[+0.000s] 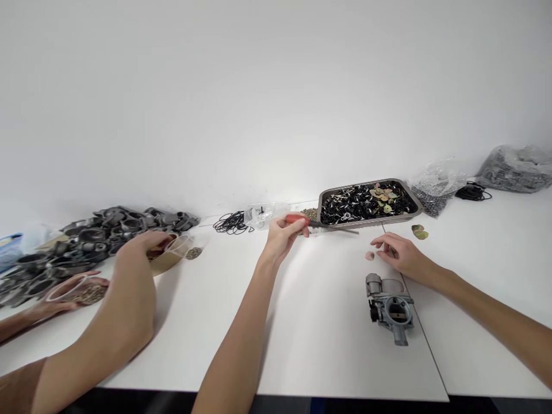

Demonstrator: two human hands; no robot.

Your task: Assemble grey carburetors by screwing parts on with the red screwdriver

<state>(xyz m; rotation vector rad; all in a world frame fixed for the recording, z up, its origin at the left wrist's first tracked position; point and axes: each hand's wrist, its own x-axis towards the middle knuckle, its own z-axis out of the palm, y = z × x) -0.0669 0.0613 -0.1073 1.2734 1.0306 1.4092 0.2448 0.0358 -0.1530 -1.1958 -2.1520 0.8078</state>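
My left hand [284, 234] is closed round the red handle of a screwdriver [297, 218]. Its dark shaft points right, above the table in front of the metal tray. My right hand [401, 256] hovers low over the table with loosely bent, parted fingers and nothing visible in them. Just left of its fingertips lies a small pinkish disc [370, 256]. Below that hand a grey metal carburetor [390, 310] rests on the white table, its round bore facing up. Two yellowish-green discs [420, 232] lie beyond my right hand.
A metal tray [371, 222] holds black parts and discs. Black rubber rings [234, 222], clear bags [517, 168] and brass bits [309, 213] line the wall. At left, a co-worker's hands [150, 241] handle plastic cups beside a heap of grey castings [92, 236].
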